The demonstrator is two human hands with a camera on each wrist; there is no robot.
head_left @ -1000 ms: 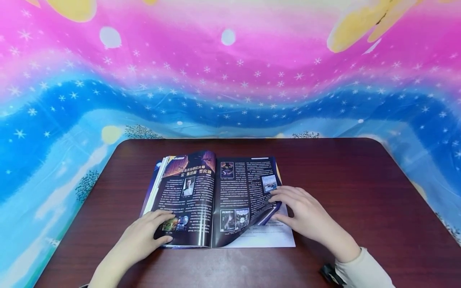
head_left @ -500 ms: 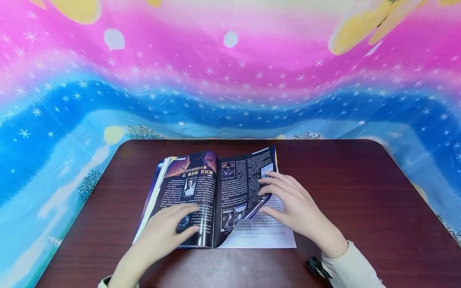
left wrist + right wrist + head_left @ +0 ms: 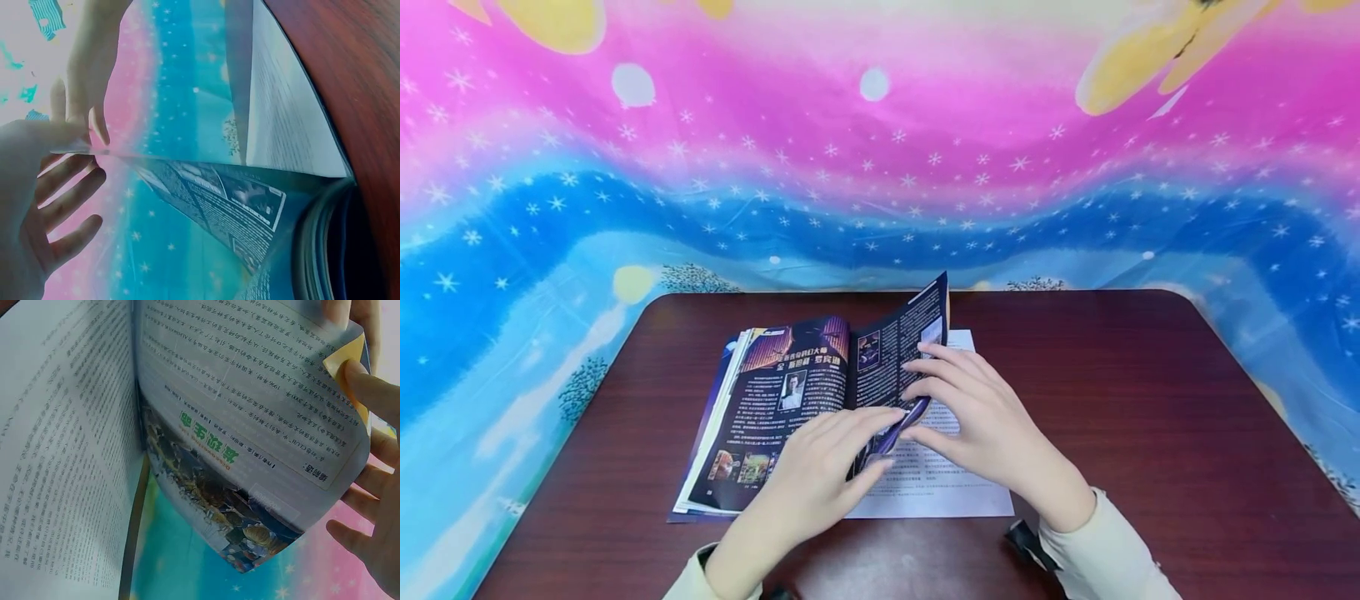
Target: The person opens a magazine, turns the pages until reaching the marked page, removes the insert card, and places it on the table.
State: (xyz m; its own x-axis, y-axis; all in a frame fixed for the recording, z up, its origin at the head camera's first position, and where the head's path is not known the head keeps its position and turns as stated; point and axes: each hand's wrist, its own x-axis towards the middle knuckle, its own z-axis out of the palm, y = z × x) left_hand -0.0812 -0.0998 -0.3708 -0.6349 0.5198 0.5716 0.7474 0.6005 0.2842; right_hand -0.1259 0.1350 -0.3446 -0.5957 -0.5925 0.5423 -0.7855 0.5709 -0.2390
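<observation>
An open magazine (image 3: 752, 400) lies on the dark wooden table. One of its right-hand pages (image 3: 887, 354), dark with pale print, stands raised and curled leftward over a white page (image 3: 962, 492). My right hand (image 3: 988, 417) pinches the outer edge of this raised leaf, thumb on its underside and fingers on the dark side. At the near lower corner my left hand (image 3: 820, 471) pinches the same leaf between thumb and fingers, as the left wrist view shows. The leaf's underside (image 3: 250, 425) is light, with printed lines and a colour picture.
The wooden table (image 3: 1150, 400) reaches out on both sides of the magazine. Behind it hangs a pink and blue patterned cloth (image 3: 880, 183). A black strap (image 3: 1030, 546) is at the right sleeve.
The right hand has moved left, lifting and curling the page further. The left hand has left the left-hand page and come rightward to grip the lower corner of the raised page.
</observation>
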